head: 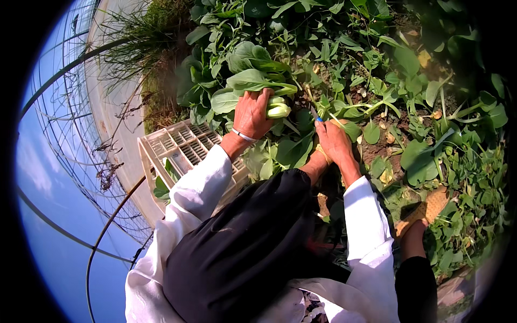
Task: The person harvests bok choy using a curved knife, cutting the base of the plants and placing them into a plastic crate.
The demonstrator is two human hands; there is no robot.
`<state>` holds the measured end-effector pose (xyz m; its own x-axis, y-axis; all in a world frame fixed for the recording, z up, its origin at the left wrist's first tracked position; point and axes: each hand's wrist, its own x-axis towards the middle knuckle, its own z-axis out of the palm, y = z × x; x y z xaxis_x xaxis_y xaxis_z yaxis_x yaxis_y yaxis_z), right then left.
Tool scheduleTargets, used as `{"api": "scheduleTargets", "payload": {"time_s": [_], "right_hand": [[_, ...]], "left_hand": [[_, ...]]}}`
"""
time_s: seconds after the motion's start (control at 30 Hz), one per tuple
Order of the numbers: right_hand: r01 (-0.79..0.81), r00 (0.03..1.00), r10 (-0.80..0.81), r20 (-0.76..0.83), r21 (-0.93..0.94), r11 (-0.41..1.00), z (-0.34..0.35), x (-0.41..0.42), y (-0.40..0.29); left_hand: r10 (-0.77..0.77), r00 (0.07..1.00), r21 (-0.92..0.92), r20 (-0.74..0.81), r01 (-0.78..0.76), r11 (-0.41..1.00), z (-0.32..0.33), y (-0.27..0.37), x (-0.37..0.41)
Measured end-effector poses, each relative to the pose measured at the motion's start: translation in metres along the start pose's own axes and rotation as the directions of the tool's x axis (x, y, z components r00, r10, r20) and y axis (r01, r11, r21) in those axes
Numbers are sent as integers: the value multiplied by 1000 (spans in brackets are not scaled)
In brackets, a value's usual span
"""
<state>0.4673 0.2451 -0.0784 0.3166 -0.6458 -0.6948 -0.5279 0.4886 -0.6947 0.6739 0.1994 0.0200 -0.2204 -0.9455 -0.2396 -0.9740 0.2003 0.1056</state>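
My left hand (253, 115) is closed around a head of bok choy (278, 109), its pale stem base pointing right and its leaves spreading to the left. More bok choy leaves (252, 80) lie just beyond the fingers. In my right hand (334, 139) is a small knife (316, 116) with a bit of blue at the handle; the short blade points up and left, close to the soil and stems. Part of the handle is hidden by my fingers. Broad green leaves (295, 151) sit between the two hands.
A cream plastic crate (194, 147) with slatted walls stands at left, a few leaves (162, 187) inside. My foot in a yellow slipper (424, 208) rests among low plants at right. Metal hoops (72, 68) and netting curve along the left. Cut leaves and weeds cover the soil (373, 153).
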Motion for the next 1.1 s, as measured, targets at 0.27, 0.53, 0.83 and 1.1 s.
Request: {"api": "scheduleTargets", "payload": {"time_s": [0.27, 0.53, 0.83, 1.1], "right_hand": [[152, 969, -131, -210, 86, 985, 5, 16, -34], [79, 972, -81, -222, -17, 997, 17, 59, -55], [7, 998, -4, -69, 43, 999, 10, 67, -71], [-29, 999, 33, 37, -109, 994, 10, 63, -67]], "left_hand": [[-88, 995, -301, -55, 68, 951, -86, 16, 15], [156, 980, 134, 127, -173, 976, -36, -34, 81], [-123, 976, -94, 179, 142, 985, 4, -67, 43], [-329, 937, -460, 117, 345, 818, 23, -73, 26]]}}
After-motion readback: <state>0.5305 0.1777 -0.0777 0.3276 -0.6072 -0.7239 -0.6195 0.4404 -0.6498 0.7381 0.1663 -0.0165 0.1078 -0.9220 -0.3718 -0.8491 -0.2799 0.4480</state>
